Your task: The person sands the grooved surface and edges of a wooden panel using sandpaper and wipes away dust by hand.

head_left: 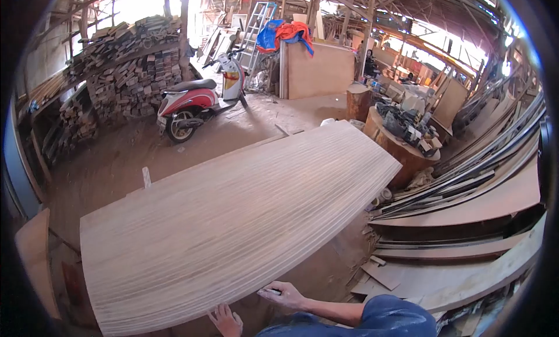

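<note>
A large pale wooden panel [233,220] with grooved lines running along its length lies flat in front of me. At its near edge, my left hand [226,321] has its fingers spread, the tips touching the wood. My right hand [285,296] is a little further along the same edge, its fingers closed. Something small and dark shows between the thumb and fingers, too small to name. Pale dust seems to coat both hands.
A red and white scooter [201,101] stands beyond the panel. Stacked lumber [134,69] rises at the left. Cluttered items cover a tree-stump table [387,133] at the far right. Long boards and strips [466,180] lie along my right side.
</note>
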The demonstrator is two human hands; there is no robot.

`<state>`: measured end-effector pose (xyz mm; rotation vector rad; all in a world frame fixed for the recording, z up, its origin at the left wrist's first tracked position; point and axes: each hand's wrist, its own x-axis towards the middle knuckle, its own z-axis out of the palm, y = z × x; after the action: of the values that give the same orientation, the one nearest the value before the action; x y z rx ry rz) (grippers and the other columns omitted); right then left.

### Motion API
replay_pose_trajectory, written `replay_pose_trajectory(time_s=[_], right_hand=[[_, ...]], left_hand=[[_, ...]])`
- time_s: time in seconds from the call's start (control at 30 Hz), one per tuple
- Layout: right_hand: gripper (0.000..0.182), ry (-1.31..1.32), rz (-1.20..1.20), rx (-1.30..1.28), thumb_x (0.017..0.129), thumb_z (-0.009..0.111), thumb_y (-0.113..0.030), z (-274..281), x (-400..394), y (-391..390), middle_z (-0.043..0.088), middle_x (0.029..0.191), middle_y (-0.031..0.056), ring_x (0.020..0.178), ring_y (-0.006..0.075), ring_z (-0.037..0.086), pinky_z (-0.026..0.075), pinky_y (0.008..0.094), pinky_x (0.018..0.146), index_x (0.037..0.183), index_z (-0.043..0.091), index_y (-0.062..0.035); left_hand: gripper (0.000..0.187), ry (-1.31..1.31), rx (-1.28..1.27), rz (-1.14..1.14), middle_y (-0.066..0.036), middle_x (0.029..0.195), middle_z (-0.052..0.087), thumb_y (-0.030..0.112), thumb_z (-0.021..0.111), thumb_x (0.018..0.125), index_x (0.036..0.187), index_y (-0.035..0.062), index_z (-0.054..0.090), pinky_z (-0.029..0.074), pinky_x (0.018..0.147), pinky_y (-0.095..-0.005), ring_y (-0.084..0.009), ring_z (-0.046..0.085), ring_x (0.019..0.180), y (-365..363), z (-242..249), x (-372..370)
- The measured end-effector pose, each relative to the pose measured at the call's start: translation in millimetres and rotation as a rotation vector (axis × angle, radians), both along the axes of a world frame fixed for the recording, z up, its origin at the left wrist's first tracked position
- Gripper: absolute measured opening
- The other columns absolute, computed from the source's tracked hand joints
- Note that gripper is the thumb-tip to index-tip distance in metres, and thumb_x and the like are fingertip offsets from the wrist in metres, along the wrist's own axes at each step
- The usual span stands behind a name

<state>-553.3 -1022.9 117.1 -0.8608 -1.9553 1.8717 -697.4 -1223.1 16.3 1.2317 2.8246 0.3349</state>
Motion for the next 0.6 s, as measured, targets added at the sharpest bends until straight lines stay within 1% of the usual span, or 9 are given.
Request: replay_pose_trajectory(time_s=[0.03,0.1,0.17,0.3,0.37,0.43,0.47,0.53,0.6], right_hand=[[0.026,-0.061,0.04,-0.015,0.098,0.072,-0.027,1,-9,-6,0.071,0.092,0.0006,0.084,0.0066,0.059,0.05,0.0263,0.074,0.111,0.075,-0.0049],[0.026,-0.126,0.086,-0.033,0.098,0.072,-0.027,-2,-30,-24,0.07,0.091,0.0002,0.083,0.0066,0.059,0.05,0.0263,0.073,0.112,0.075,-0.0049],[0.026,-0.152,0.121,0.137,0.098,0.072,-0.027,-7,-55,-46,0.066,0.086,-0.0013,0.079,0.0068,0.056,0.048,0.027,0.069,0.112,0.075,-0.0047],[0.027,-0.046,0.119,0.053,0.098,0.072,-0.028,-9,-113,-113,0.067,0.086,-0.0001,0.079,0.0079,0.058,0.049,0.0279,0.069,0.111,0.075,-0.0048],[0.033,-0.094,0.159,0.196,0.096,0.073,-0.034,-1,-139,-149,0.068,0.084,0.0068,0.078,0.0115,0.059,0.05,0.0307,0.071,0.108,0.074,-0.0029],[0.032,-0.147,0.238,0.191,0.096,0.072,-0.033,-22,-163,-179,0.07,0.088,0.0093,0.082,0.0132,0.062,0.051,0.0319,0.074,0.109,0.074,-0.0038],[0.032,-0.182,0.325,0.192,0.096,0.072,-0.033,-31,-178,-197,0.072,0.091,0.0119,0.086,0.015,0.065,0.053,0.0331,0.077,0.11,0.074,-0.0046],[0.022,-0.164,0.42,0.152,0.097,0.07,-0.026,-5,-205,-231,0.076,0.099,0.0091,0.092,0.0138,0.067,0.054,0.0308,0.083,0.107,0.076,-0.0071],[0.015,-0.088,0.538,0.106,0.097,0.068,-0.012,-16,-231,-253,0.075,0.1,0.0048,0.089,0.0096,0.064,0.054,0.0287,0.081,0.106,0.073,-0.0018]], left_hand=[[0.051,0.043,-0.012,0.06,-0.018,0.14,0.059,0.027,0.063,0.087,0.134,0.0101,0.063,0.027,0.118,-0.0612,-0.041,0.049,0.132,-13,1,-8],[0.05,0.029,-0.028,0.1,-0.018,0.14,0.059,0.028,0.063,0.087,0.134,0.0099,0.063,0.027,0.118,-0.0621,-0.0415,0.05,0.132,-46,2,-32],[0.05,0.017,-0.044,0.14,-0.018,0.139,0.06,0.028,0.062,0.088,0.134,0.0097,0.063,0.027,0.117,-0.0629,-0.042,0.05,0.132,-83,-1,-57],[0.049,0.064,-0.068,0.181,-0.019,0.141,0.058,0.029,0.062,0.088,0.134,0.0109,0.063,0.025,0.117,-0.0654,-0.0436,0.048,0.134,-159,-4,-113],[0.049,0.066,-0.098,0.216,-0.02,0.14,0.058,0.029,0.062,0.088,0.134,0.0108,0.063,0.025,0.117,-0.0658,-0.0439,0.046,0.135,-201,-19,-146],[0.047,0.135,0.169,0.183,-0.017,0.136,0.057,0.021,0.064,0.086,0.126,-0.0018,0.063,0.021,0.12,-0.0677,-0.0375,0.048,0.133,-261,-67,-175],[0.037,0.152,0.181,0.233,-0.015,0.13,0.059,0.012,0.067,0.084,0.119,-0.0002,0.066,0.025,0.119,-0.0665,-0.0348,0.051,0.128,-272,-47,-187],[0.032,0.272,0.194,0.28,-0.013,0.125,0.06,0.013,0.07,0.083,0.113,0.0035,0.066,0.029,0.118,-0.0628,-0.0307,0.054,0.124,-309,-24,-215],[0.034,0.208,0.146,0.374,-0.011,0.122,0.06,0.015,0.071,0.081,0.113,0.0043,0.066,0.03,0.117,-0.0622,-0.0306,0.052,0.125,-356,-28,-242]])
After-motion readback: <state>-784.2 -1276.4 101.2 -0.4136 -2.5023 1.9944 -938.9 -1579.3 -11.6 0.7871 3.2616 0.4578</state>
